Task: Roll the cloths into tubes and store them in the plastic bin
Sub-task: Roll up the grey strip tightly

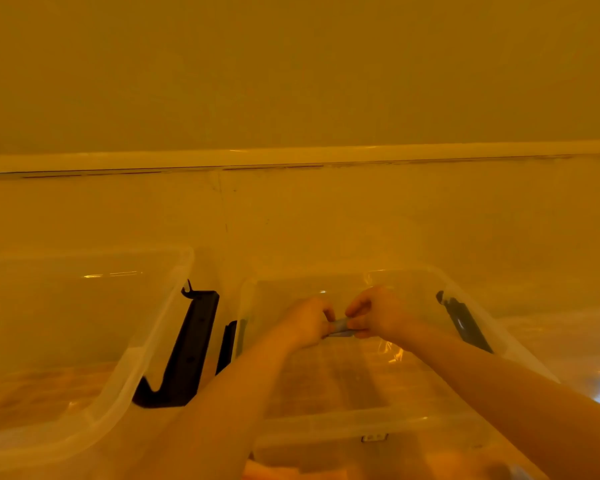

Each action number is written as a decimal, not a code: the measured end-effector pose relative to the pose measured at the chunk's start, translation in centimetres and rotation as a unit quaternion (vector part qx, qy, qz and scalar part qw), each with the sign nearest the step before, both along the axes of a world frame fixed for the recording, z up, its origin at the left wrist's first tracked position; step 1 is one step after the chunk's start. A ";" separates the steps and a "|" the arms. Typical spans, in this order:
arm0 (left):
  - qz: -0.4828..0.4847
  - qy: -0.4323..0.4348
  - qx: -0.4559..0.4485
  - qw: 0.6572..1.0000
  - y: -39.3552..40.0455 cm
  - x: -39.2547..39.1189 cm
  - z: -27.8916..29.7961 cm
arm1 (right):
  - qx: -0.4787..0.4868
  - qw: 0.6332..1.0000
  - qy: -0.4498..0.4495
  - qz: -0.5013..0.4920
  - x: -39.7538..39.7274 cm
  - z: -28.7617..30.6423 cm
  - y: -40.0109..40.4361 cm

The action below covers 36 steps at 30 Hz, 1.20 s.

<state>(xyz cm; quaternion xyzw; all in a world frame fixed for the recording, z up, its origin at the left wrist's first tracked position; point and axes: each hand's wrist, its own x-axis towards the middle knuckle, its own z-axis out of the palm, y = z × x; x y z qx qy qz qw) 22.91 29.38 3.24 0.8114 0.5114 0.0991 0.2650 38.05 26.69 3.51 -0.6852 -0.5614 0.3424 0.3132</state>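
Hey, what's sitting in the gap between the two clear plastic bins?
In the head view, two black latch handles lie between the left bin and the right bin: a larger one on the left bin's side, a smaller one beside the right bin.

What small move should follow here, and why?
Probably lower the small grey cloth roll into the clear bin and let go: the left hand and right hand pinch its ends, already above the bin's open interior.

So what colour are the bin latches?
Black latches, clearest in the head view.
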 end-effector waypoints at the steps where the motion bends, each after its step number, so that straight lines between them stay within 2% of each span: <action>1: -0.002 0.010 0.009 1.000 0.2 0.0 -0.4 | -0.006 1.000 -0.013 0.011 0.0 -0.3 0.4; 6: -0.020 0.080 0.045 0.996 0.8 0.6 -1.6 | -0.026 0.998 -0.037 0.046 0.2 -1.4 1.6; 14: -0.014 0.138 0.063 0.988 1.6 1.1 -2.7 | -0.019 0.999 -0.025 0.016 1.1 -4.0 2.1; 18: 0.000 0.125 0.068 0.990 2.2 1.0 -3.1 | -0.006 0.997 -0.072 0.028 1.2 -4.4 2.6; 23: 0.023 0.074 0.037 0.996 2.7 1.1 -3.7 | 0.010 0.996 -0.090 0.005 1.5 -4.7 2.8; 29: 0.007 0.010 -0.021 1.000 2.6 1.6 -3.9 | 0.005 0.997 -0.074 -0.022 2.0 -5.0 3.0; 33: -0.001 0.003 -0.050 0.999 2.5 1.9 -3.7 | -0.002 0.996 -0.086 -0.015 2.1 -4.9 3.1; 36: 0.009 -0.010 -0.057 0.998 2.7 1.8 -3.6 | -0.009 0.999 -0.035 -0.018 2.2 -4.8 3.0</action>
